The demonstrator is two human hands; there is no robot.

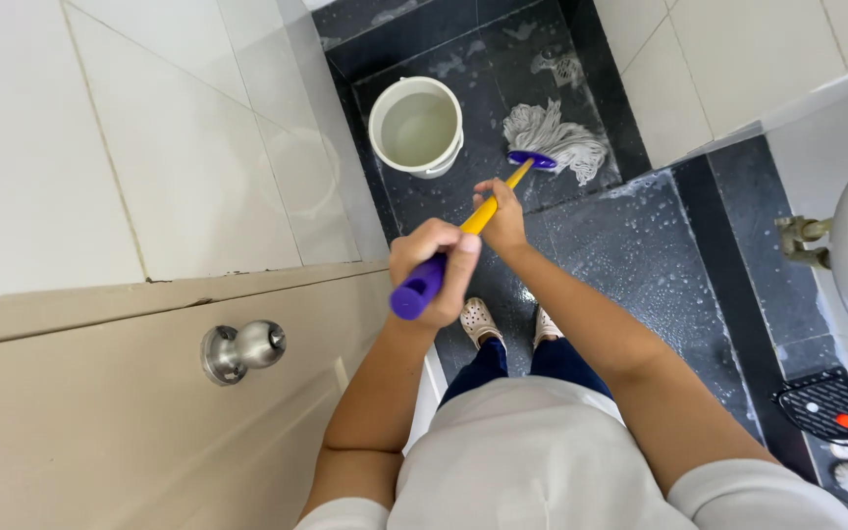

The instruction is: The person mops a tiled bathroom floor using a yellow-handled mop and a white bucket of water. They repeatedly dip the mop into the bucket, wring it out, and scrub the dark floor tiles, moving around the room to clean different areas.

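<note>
Yellow-handled mop [554, 137]: one; hands [436, 267] gripping: two; bucket [416, 126]: one.

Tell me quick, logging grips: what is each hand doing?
Left hand: closed around the mop handle's purple end grip.
Right hand: closed around the yellow mop handle, lower down.

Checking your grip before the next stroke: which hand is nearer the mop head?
Right. The right hand grips the yellow shaft just short of the mop head; the left hand holds the purple end, farther back.
</note>
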